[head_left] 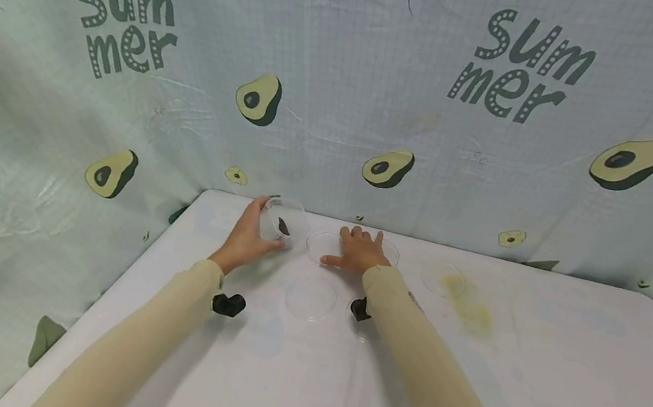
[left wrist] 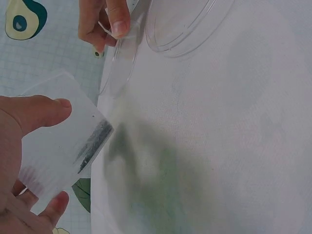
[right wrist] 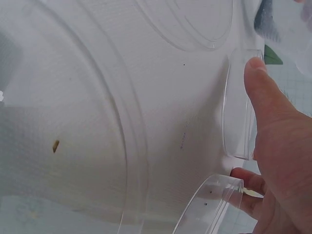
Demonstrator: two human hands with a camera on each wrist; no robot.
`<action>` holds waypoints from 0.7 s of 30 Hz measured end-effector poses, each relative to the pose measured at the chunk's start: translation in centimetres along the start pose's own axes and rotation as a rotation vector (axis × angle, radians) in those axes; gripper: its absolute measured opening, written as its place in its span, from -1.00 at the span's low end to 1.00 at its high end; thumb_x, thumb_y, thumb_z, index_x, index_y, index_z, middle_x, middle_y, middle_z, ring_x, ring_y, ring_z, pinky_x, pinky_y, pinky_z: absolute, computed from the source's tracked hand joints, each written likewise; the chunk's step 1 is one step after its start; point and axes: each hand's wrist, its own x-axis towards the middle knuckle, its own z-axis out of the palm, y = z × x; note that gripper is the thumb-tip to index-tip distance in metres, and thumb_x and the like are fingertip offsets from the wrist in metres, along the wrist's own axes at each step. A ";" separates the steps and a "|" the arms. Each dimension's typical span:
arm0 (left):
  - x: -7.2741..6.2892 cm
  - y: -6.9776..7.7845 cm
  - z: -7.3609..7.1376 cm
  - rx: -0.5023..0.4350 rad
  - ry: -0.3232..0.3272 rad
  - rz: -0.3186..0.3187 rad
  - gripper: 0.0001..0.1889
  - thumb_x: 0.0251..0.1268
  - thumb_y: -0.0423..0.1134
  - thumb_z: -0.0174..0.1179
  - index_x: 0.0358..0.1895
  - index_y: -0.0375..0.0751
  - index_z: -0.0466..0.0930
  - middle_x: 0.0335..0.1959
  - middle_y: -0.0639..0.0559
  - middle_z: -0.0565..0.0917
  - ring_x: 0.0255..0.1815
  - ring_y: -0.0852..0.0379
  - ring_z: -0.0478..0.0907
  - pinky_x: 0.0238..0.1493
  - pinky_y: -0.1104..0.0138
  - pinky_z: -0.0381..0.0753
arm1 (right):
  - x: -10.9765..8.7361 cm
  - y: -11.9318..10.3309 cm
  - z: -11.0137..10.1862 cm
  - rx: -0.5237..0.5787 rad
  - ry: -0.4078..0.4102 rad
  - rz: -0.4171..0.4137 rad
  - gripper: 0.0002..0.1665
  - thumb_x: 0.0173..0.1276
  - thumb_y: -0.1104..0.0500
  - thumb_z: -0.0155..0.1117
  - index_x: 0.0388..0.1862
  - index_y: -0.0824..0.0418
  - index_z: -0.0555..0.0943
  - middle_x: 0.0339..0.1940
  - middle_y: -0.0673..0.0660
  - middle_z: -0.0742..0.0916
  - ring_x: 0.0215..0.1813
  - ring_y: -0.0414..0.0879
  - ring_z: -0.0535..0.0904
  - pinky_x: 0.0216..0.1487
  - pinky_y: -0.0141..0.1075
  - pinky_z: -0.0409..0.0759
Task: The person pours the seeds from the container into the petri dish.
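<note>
My left hand (head_left: 249, 237) grips a translucent plastic cup (head_left: 282, 214), thumb on one side and fingers on the other. The cup is tilted, with a small heap of fine dark material (left wrist: 95, 146) gathered along its low corner. To its right, my right hand (head_left: 359, 252) lies spread over the back row of clear round dishes. Its thumb touches the rim of one shallow dish (right wrist: 237, 105), and the other fingers are at the edge of another dish (right wrist: 207, 204). A few dark specks show in that second dish.
Nearer me are a clear dish (head_left: 310, 299) and another partly behind my right wrist. A further dish (head_left: 440, 279) lies to the right, by a yellowish patch (head_left: 471, 307) on the white table (head_left: 530, 382). A printed curtain (head_left: 335, 75) hangs along the table's back and left edges.
</note>
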 end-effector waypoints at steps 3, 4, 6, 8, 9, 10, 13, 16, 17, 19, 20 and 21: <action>0.1 0.3 0.0 0.017 -0.001 0.004 -0.02 0.05 -0.26 0.43 0.47 -0.32 -0.04 0.42 -0.31 0.19 0.44 -0.21 0.17 0.48 -0.03 0.16 | 0.0 0.0 0.0 -0.001 -0.003 0.005 -0.01 0.24 -0.42 0.15 0.42 0.20 0.25 0.39 0.26 0.41 0.44 0.20 0.30 0.51 0.28 -0.11; 0.1 0.4 0.0 0.023 -0.001 0.007 -0.02 0.06 -0.26 0.43 0.47 -0.33 -0.03 0.42 -0.30 0.19 0.45 -0.20 0.17 0.48 -0.03 0.15 | 0.1 0.0 0.0 -0.002 -0.004 0.008 -0.01 0.24 -0.42 0.15 0.42 0.19 0.25 0.39 0.26 0.40 0.45 0.20 0.29 0.51 0.27 -0.11; 0.2 0.5 0.1 0.037 -0.001 0.019 -0.03 0.07 -0.27 0.43 0.47 -0.32 -0.03 0.43 -0.30 0.18 0.47 -0.20 0.14 0.50 -0.02 0.14 | 0.2 0.0 0.1 0.002 -0.003 0.012 0.00 0.23 -0.43 0.15 0.42 0.19 0.24 0.39 0.26 0.40 0.45 0.20 0.30 0.51 0.28 -0.11; 0.3 0.6 0.1 0.053 0.000 0.041 -0.04 0.07 -0.28 0.42 0.48 -0.32 -0.02 0.45 -0.28 0.16 0.49 -0.19 0.12 0.51 -0.02 0.12 | 0.3 -0.1 0.2 0.003 -0.004 0.018 0.01 0.23 -0.43 0.16 0.43 0.19 0.24 0.39 0.26 0.40 0.45 0.20 0.29 0.51 0.27 -0.11; 0.4 0.7 0.2 0.064 0.002 0.053 -0.04 0.08 -0.29 0.42 0.48 -0.32 -0.02 0.46 -0.28 0.16 0.50 -0.19 0.11 0.51 -0.01 0.11 | 0.4 -0.1 0.2 0.004 -0.005 0.022 0.01 0.23 -0.43 0.16 0.43 0.19 0.24 0.39 0.26 0.40 0.45 0.20 0.29 0.51 0.27 -0.11; 0.5 0.7 0.3 0.077 0.003 0.064 -0.04 0.08 -0.29 0.42 0.48 -0.31 -0.02 0.47 -0.27 0.15 0.50 -0.19 0.10 0.52 -0.01 0.11 | 0.4 -0.1 0.3 0.002 -0.005 0.024 0.01 0.22 -0.43 0.16 0.43 0.18 0.24 0.39 0.26 0.40 0.45 0.20 0.29 0.51 0.27 -0.11; 0.7 0.8 0.5 0.104 0.013 0.104 -0.04 0.07 -0.31 0.42 0.49 -0.30 -0.01 0.47 -0.27 0.16 0.50 -0.19 0.09 0.52 0.00 0.11 | 0.5 -0.1 0.3 -0.004 -0.002 0.026 0.02 0.22 -0.43 0.16 0.43 0.18 0.24 0.38 0.26 0.41 0.44 0.20 0.30 0.51 0.27 -0.11; 0.9 1.0 0.6 0.121 0.026 0.133 -0.04 0.06 -0.32 0.43 0.49 -0.27 0.01 0.45 -0.27 0.17 0.49 -0.20 0.11 0.51 -0.01 0.12 | 0.6 0.0 0.3 -0.012 0.002 0.027 0.02 0.22 -0.44 0.16 0.44 0.18 0.24 0.39 0.26 0.41 0.45 0.20 0.30 0.51 0.27 -0.10; 0.9 1.1 0.7 0.126 0.031 0.139 -0.05 0.06 -0.32 0.43 0.49 -0.25 0.02 0.45 -0.26 0.18 0.49 -0.19 0.12 0.51 0.00 0.13 | 0.6 0.0 0.3 -0.015 0.003 0.026 0.03 0.22 -0.44 0.16 0.44 0.18 0.23 0.39 0.26 0.41 0.45 0.20 0.29 0.51 0.27 -0.10; 1.0 1.2 0.8 0.144 0.039 0.151 -0.05 0.05 -0.32 0.43 0.48 -0.23 0.03 0.44 -0.24 0.19 0.49 -0.18 0.13 0.51 0.01 0.14 | 0.7 0.0 0.3 -0.017 0.001 0.026 0.03 0.21 -0.44 0.16 0.44 0.18 0.23 0.39 0.25 0.41 0.45 0.20 0.29 0.51 0.27 -0.09; 1.1 1.2 0.8 0.150 0.042 0.156 -0.06 0.05 -0.32 0.43 0.48 -0.22 0.04 0.44 -0.23 0.20 0.48 -0.17 0.13 0.51 0.03 0.14 | 0.7 0.0 0.3 -0.017 0.001 0.026 0.03 0.21 -0.44 0.16 0.44 0.18 0.23 0.40 0.25 0.40 0.45 0.20 0.29 0.51 0.27 -0.09; 1.1 1.2 0.8 0.159 0.046 0.166 -0.06 0.05 -0.33 0.44 0.48 -0.21 0.05 0.43 -0.23 0.21 0.48 -0.16 0.14 0.51 0.03 0.15 | 0.6 0.0 0.3 -0.016 -0.001 0.026 0.03 0.21 -0.44 0.17 0.44 0.18 0.24 0.40 0.25 0.41 0.45 0.21 0.28 0.51 0.27 -0.10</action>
